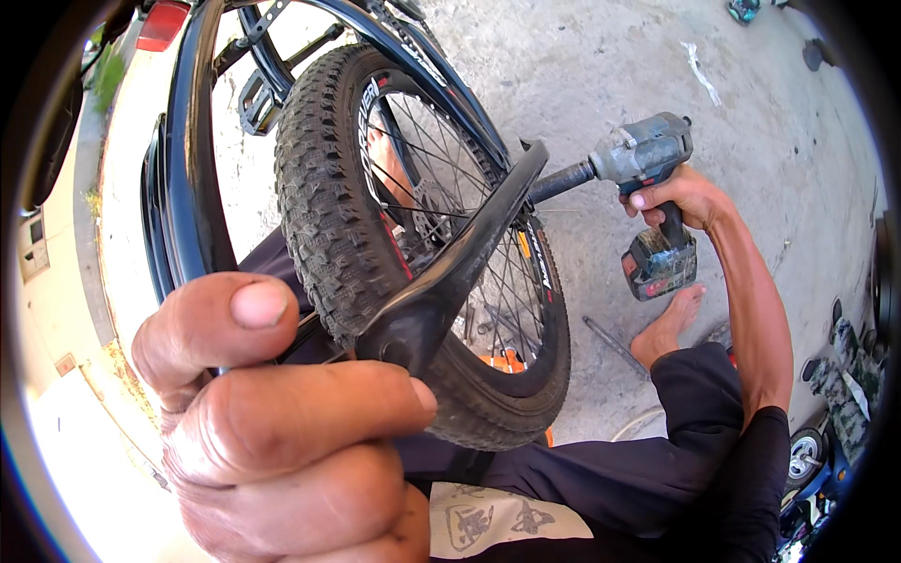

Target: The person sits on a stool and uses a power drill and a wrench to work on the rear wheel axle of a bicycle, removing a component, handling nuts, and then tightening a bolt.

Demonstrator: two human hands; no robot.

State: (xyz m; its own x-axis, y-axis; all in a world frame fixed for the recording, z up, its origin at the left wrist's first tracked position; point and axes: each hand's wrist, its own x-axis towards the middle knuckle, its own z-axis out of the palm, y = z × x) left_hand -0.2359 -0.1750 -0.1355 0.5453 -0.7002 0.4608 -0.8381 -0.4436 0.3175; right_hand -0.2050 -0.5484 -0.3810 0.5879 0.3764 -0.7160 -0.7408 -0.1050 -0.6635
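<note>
In the head view, my left hand (291, 422) is in the near foreground, fingers curled at the near end of a curved black metal part (441, 281). This part crosses the knobby bicycle tyre (314, 216) and spoked wheel of a dark frame (192, 188). My right hand (680, 192) grips a grey impact driver (638, 150) with a battery pack at its base. The driver's long socket (563, 180) points left to the far end of the black part; whether they touch is unclear.
A bare foot (671, 324) rests on the concrete floor (591, 84) beside a metal rod (615, 345). Something orange (502, 361) shows behind the wheel. A scooter wheel (802, 455) is at the right edge. A black pedal (258, 103) and red reflector (160, 26) are at upper left.
</note>
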